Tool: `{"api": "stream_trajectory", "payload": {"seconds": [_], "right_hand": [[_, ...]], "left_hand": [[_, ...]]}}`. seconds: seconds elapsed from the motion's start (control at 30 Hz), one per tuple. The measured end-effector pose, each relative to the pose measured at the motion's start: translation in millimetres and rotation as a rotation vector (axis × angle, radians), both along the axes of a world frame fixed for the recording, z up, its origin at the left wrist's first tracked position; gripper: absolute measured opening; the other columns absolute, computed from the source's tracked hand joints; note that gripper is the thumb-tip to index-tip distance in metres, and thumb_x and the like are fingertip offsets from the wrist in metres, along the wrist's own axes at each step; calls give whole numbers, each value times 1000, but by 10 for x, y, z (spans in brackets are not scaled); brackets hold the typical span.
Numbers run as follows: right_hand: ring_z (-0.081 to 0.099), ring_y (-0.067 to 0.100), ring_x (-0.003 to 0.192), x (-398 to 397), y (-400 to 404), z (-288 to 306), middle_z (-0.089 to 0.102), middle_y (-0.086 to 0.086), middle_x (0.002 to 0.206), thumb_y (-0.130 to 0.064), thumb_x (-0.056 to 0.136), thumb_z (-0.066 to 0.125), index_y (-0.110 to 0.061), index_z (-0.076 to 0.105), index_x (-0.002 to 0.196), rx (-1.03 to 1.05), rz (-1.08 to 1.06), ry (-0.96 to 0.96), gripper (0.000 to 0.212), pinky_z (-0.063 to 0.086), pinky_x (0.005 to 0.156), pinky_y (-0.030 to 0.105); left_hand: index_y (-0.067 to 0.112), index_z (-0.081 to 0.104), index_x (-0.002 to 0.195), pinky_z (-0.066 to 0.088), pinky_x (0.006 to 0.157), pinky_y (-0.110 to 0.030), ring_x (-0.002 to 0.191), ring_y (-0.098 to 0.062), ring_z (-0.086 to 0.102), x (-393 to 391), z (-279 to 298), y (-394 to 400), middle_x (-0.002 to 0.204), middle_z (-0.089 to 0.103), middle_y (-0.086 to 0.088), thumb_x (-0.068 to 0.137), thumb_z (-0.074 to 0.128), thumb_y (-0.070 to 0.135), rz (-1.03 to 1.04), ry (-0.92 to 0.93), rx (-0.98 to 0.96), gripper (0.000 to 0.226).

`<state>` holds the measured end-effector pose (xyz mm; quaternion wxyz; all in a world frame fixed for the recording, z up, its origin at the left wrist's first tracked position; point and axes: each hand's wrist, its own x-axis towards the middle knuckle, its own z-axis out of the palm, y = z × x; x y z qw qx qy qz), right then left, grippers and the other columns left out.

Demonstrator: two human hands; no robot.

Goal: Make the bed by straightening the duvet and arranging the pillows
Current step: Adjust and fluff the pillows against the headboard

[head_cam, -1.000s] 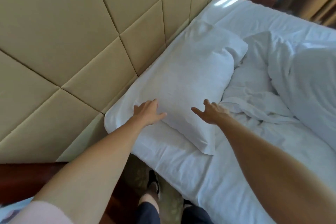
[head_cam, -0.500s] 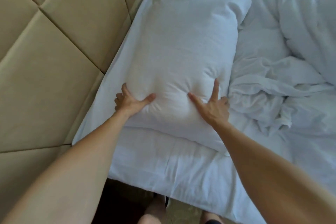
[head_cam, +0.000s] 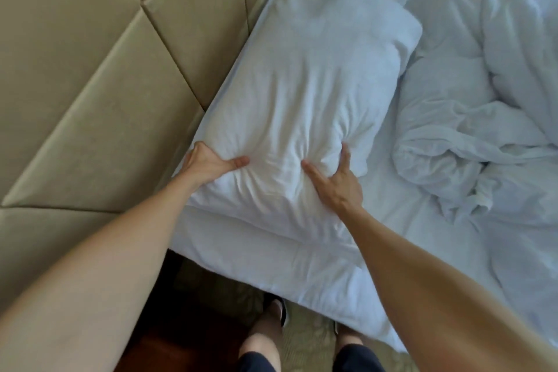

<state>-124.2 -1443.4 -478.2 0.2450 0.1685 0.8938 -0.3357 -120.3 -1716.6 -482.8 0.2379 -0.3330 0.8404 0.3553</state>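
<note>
The bed [head_cam: 271,263] carries a white pillow [head_cam: 305,93] and, to the right of the hands, a crumpled white duvet [head_cam: 471,142]; nothing else lies on it that can be made out.

The left hand [head_cam: 208,164] is clenched on the pillow's near left corner: the thumb lies on top pointing right, and the fingers are curled around the edge out of sight, with the cloth gathered into creases against the thumb. The right hand [head_cam: 335,178] grips the pillow's near right part with thumb and forefinger spread wide and pressed into the filling, so that wrinkles fan out between them; the remaining fingers are bent under at the pillow's side and cannot be seen clearly.

The pillow stretches away from both hands, its near end held between them and its far end well beyond. Its left long side runs just beside the padded tan headboard [head_cam: 90,84], which stands to the left of the left hand. The duvet is heaped near the right hand but apart from it. Below the hands, at the bed's near edge, the person's legs and shoes [head_cam: 279,308] stand on the floor.
</note>
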Motion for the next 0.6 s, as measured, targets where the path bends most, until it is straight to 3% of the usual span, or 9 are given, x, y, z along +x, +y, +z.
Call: {"api": "stream_trajectory", "payload": {"seconds": [0.07, 0.27, 0.37, 0.47, 0.6], "right_hand": [[59, 38, 116, 202, -219, 26, 61, 14, 129, -85, 71, 52, -43, -3, 151, -33, 22, -32, 105, 44, 93, 43], [56, 39, 119, 422, -455, 7, 57, 15, 133, -83, 72, 55, -43, -6, 151, -95, 58, -60, 107, 43, 95, 44], [58, 38, 118, 379, -299, -23, 56, 14, 134, -83, 69, 58, -43, -6, 149, -121, 119, -106, 110, 45, 93, 43], [61, 36, 107, 352, -54, 20, 58, 11, 122, -84, 73, 52, -46, 5, 144, -109, 203, -133, 93, 51, 90, 45], [59, 31, 98, 129, 420, 95, 61, 10, 116, -76, 87, 39, -31, 30, 136, 68, 371, -82, 67, 47, 80, 40]], "left_hand": [[1, 35, 145, 44, 101, -34, 133, -31, 48, 233, 61, -215, 147, 47, -14, 43, 84, 73, 16, -12, -45, 134], [0, -6, 153, 29, 116, -48, 145, -37, 26, 471, 37, -518, 159, 21, -18, 52, 77, 77, -6, -179, -111, 152], [3, -4, 153, 26, 117, -53, 145, -40, 21, 440, 45, -437, 158, 16, -21, 56, 72, 80, -95, -251, -218, 145], [6, -7, 154, 21, 117, -52, 146, -41, 14, 384, 153, -269, 158, 7, -23, 74, 73, 64, -167, -267, -271, 128], [6, 18, 149, 33, 107, -52, 138, -42, 24, 156, 335, 172, 150, 19, -23, 89, 62, 52, -247, -77, -366, 88]]}}
